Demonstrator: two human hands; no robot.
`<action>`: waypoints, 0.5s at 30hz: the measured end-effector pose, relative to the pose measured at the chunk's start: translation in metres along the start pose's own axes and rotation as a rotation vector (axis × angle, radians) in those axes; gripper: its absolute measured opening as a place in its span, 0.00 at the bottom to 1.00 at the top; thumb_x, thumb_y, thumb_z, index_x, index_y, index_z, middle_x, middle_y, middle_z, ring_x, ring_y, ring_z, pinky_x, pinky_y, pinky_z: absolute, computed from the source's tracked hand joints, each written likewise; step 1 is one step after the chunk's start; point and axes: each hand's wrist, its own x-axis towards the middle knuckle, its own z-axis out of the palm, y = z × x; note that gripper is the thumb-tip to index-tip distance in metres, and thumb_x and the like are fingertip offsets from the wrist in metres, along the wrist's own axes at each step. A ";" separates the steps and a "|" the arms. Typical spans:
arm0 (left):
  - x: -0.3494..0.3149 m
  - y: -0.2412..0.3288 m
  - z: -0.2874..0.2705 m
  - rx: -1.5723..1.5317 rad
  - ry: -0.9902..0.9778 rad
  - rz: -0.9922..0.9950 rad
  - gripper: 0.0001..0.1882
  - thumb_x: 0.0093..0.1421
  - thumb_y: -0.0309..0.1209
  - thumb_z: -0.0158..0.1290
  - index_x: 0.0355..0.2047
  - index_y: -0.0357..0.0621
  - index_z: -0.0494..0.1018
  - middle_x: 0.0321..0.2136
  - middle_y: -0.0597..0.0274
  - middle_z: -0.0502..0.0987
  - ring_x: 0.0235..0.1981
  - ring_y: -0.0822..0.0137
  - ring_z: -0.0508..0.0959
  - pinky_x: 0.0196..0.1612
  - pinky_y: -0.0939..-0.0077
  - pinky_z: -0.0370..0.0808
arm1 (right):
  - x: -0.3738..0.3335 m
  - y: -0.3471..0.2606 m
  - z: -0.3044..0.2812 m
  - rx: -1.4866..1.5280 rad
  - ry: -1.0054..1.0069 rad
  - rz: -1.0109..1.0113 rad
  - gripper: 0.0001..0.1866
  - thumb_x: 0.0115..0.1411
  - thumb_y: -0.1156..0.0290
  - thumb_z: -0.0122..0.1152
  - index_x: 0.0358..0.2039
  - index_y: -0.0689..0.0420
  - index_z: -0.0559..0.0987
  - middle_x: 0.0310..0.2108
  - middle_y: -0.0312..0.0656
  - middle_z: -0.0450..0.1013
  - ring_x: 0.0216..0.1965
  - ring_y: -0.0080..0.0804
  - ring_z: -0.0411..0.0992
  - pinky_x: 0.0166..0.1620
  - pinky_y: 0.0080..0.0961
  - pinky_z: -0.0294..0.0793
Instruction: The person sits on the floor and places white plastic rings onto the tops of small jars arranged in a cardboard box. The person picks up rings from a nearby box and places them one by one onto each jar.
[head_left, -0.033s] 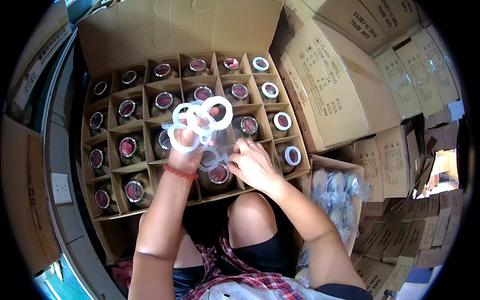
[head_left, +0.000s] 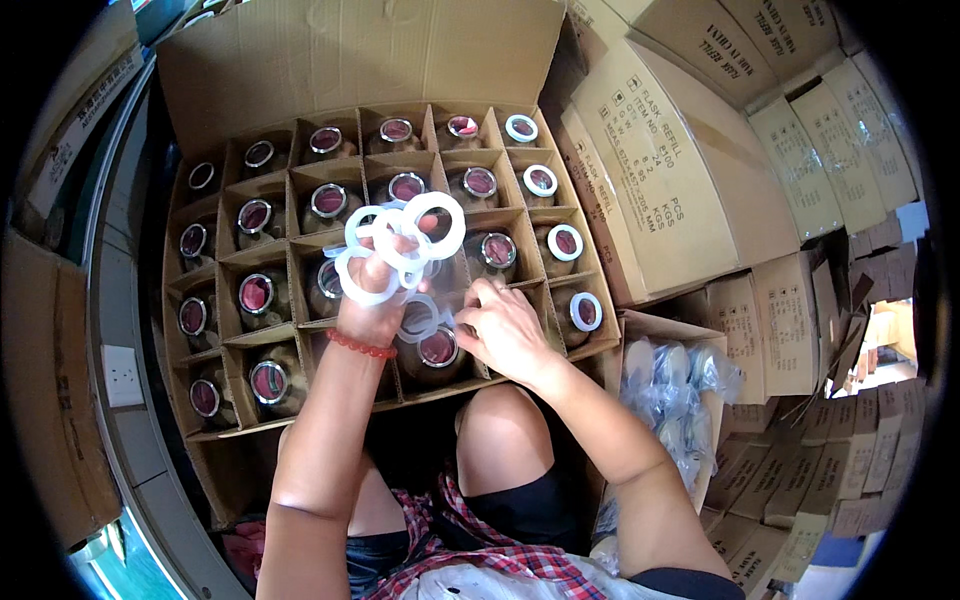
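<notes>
Translucent white rings (head_left: 410, 268), several, clustered on the fingers of the left hand (head_left: 376, 278) above the middle of the carton; placement matches the earlier frame. Right hand (head_left: 505, 325): fingers shifted very slightly since then; flasks and carton as before.

Appearance of rings: pale, smooth, round, wide-holed, overlapping at differing tilts; the largest-looking at upper right of the cluster, a fingertip showing through it.

Lower ring (head_left: 433, 315): same pale kind, with a short tab toward the right hand, seen just above the silvery-rimmed flask (head_left: 438, 347) in the front row.

Left hand: fingers reaching away from the body, passing through rings; how far spread cannot be told behind them. Red beaded bracelet (head_left: 360, 348) at the wrist.

Right hand: fingers bent, thumb and fingertips drawn close together beside the lower ring's tab; whether they pinch it cannot be told.

Carton (head_left: 350, 60): brown, open, back flap raised, divided by cardboard partitions into cells; upright glass flasks with reddish interiors within. Far-right column: four flasks, each with a white ring around its mouth.

Surroundings: box of clear-wrapped round items (head_left: 672, 400) at right; stacked brown cartons (head_left: 660, 170) beyond; wall socket (head_left: 122, 376) at left
</notes>
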 end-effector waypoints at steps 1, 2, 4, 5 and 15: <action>-0.001 0.000 0.004 -0.018 0.026 0.009 0.15 0.53 0.29 0.57 0.41 0.38 0.72 0.37 0.56 0.78 0.25 0.71 0.76 0.21 0.80 0.73 | -0.002 0.000 -0.002 0.075 0.044 -0.003 0.08 0.48 0.69 0.67 0.28 0.59 0.80 0.37 0.41 0.70 0.42 0.38 0.69 0.45 0.33 0.69; -0.003 0.003 0.005 -0.034 0.062 0.022 0.14 0.51 0.28 0.56 0.39 0.36 0.73 0.35 0.57 0.78 0.24 0.70 0.75 0.21 0.80 0.72 | -0.003 -0.002 -0.004 0.156 0.084 -0.012 0.08 0.48 0.70 0.67 0.27 0.59 0.80 0.37 0.41 0.70 0.42 0.39 0.70 0.45 0.33 0.70; -0.003 0.009 0.005 -0.023 0.099 0.032 0.15 0.50 0.27 0.56 0.39 0.36 0.73 0.35 0.57 0.78 0.24 0.70 0.75 0.21 0.80 0.73 | -0.009 -0.001 -0.019 0.151 0.256 0.007 0.05 0.49 0.73 0.63 0.26 0.60 0.79 0.38 0.41 0.72 0.40 0.39 0.71 0.43 0.34 0.71; -0.003 0.011 0.003 -0.017 0.123 0.035 0.15 0.50 0.27 0.57 0.39 0.36 0.73 0.35 0.56 0.78 0.25 0.70 0.76 0.21 0.79 0.73 | -0.013 0.006 -0.027 0.035 0.309 -0.004 0.05 0.49 0.73 0.63 0.27 0.60 0.78 0.39 0.42 0.72 0.40 0.40 0.71 0.43 0.34 0.72; -0.001 0.008 -0.004 0.002 0.023 0.027 0.19 0.55 0.34 0.60 0.44 0.44 0.68 0.44 0.52 0.77 0.33 0.71 0.76 0.22 0.82 0.74 | -0.073 0.041 -0.025 -0.282 -0.125 -0.160 0.11 0.52 0.75 0.59 0.37 0.64 0.75 0.54 0.49 0.66 0.56 0.45 0.65 0.56 0.37 0.68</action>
